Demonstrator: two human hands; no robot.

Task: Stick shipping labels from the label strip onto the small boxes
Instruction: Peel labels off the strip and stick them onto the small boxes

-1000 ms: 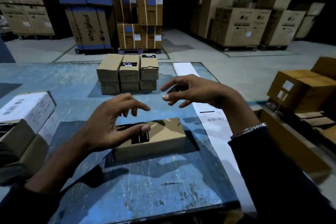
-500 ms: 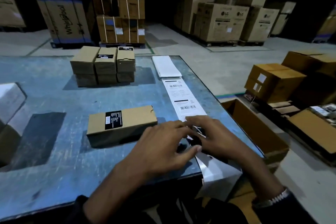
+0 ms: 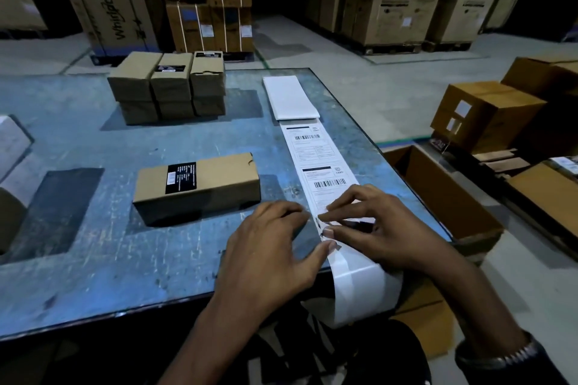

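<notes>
- Label strip (image 3: 316, 162): laid lengthwise along the right edge of the table (image 3: 93, 259); two printed labels exposed, bare liner curling over the near table edge.
- Left hand (image 3: 269, 247): spread flat, palm down, just left of the strip; fingers nearly straight, thumb tip pressing the strip's left margin; nothing gripped.
- Right hand (image 3: 375, 228): resting on the strip, fingers curled, thumb and forefinger pinching at a label corner on the strip's left edge; extent of lift not discernible.
- Small box (image 3: 197, 184): lying flat just left of the strip, bearing a black sticker on top, apart from both hands.
- Stacked small boxes (image 3: 169, 84): two tiers of three, left of the strip's far end.
- Folded label stack (image 3: 291, 97): white, at the strip's far end.
- Grey-white carton (image 3: 12, 147): well left of the strip, cut off by the frame.
- Open carton (image 3: 444, 191): on the floor just right of the strip, beyond the table edge.
- Brown cartons (image 3: 488, 112): farther right of the strip, on the floor.
- Table: worn blue surface, scratched.
- Room: dim warehouse, concrete floor, tall appliance cartons (image 3: 397, 6) stacked well beyond the strip.
</notes>
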